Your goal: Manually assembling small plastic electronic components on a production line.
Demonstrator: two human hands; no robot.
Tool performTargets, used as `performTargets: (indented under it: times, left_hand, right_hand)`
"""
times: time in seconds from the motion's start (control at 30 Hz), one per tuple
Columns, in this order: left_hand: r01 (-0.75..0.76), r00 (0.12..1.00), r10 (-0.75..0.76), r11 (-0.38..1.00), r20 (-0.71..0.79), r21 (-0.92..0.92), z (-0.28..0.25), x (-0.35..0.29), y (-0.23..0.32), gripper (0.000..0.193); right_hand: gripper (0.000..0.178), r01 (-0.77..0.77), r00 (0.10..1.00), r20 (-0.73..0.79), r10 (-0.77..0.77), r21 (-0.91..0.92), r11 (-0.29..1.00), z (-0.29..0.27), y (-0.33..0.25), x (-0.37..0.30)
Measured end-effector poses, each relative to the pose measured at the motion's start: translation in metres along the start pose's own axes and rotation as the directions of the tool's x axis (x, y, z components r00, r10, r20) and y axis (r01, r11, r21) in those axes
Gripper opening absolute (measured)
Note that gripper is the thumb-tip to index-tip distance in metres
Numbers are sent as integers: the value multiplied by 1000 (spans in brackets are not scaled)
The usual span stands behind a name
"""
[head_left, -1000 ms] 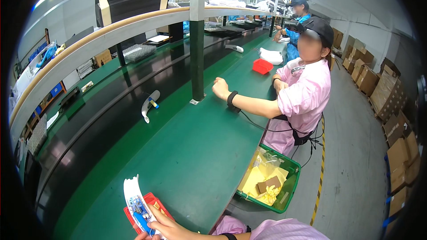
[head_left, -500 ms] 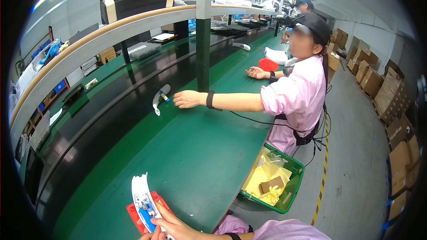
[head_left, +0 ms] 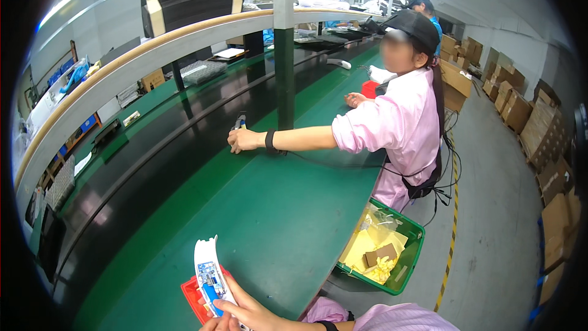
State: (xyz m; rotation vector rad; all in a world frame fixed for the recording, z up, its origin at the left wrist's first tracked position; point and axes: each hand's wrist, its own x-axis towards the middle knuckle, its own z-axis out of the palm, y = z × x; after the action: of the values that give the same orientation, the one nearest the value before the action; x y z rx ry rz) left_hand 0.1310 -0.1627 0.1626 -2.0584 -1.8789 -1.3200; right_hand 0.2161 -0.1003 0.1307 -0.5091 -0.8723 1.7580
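Observation:
A white curved plastic housing (head_left: 205,250) is held at the lower left, above the green bench. Its inner side shows a blue circuit board (head_left: 210,274) and a blue cylindrical cell (head_left: 211,293). My right hand (head_left: 252,312) wraps the housing's right side, thumb on the front near the cell. Only the bunched fingers of my left hand (head_left: 219,323) show, at the lower picture edge, closed about the housing's lower end; the rest is cut off. Under the housing sits a red tray (head_left: 191,292), partly hidden, with something yellowish inside.
A co-worker in pink reaches across the bench (head_left: 263,214); that hand (head_left: 246,140) grasps a small part beside the dark conveyor (head_left: 131,175). A green bin (head_left: 416,251) with yellow scraps stands by the bench edge. A post (head_left: 284,73) rises ahead; cartons (head_left: 560,227) line the right.
The co-worker's hand has moved left and taken hold of the curved part lying by the conveyor. My hands keep hold of the housing, which appears slightly farther right in view.

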Motion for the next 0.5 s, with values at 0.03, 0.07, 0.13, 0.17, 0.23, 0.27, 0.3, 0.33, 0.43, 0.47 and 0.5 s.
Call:
performTargets:
  times: [0.03,0.07,0.13,0.17,0.23,0.27,0.3,0.33,0.43,0.47,0.5]
  left_hand:
    - [-19,999,19,1000,31,-8,0,0,3,19]
    - [1,998,0,1000,71,-13,-3,-2,6,22]
    - [-14,997,16,1000,75,-18,-2,-1,4,22]
    - [-18,997,19,1000,80,-15,-2,-1,1,21]
    - [-35,998,38,999,59,-39,0,-1,-5,20]
    - [31,999,-26,995,46,-99,1,-3,-5,18]
    - [97,995,-92,983,38,-158,0,-5,-6,17]
    - [106,994,-108,975,-3,-194,1,-5,-2,17]
    - [4,998,-10,994,-56,-108,-3,-5,0,15]
    - [5,998,-11,995,-54,-104,-3,-4,2,15]
    - [-26,998,23,998,-51,-57,-3,-3,3,15]
  right_hand:
    - [57,-21,1000,-15,21,34,999,-2,1,1]
    - [57,-40,999,-28,42,69,997,-3,3,1]
    - [57,51,994,-95,-52,-11,999,-4,15,4]
    - [57,125,979,-151,-138,-90,988,-4,20,5]
    - [57,158,974,-146,-176,-124,980,2,11,2]
    - [60,137,984,-105,-145,-74,988,3,4,-4]
    - [64,112,992,-62,-113,-24,993,6,-1,-7]
    - [64,114,992,-57,-115,-21,993,4,3,-6]
    - [64,168,983,-56,-174,-106,980,3,8,-3]
    - [60,144,988,-38,-148,-83,986,3,5,-3]
    - [57,120,992,-21,-122,-62,991,4,1,-3]
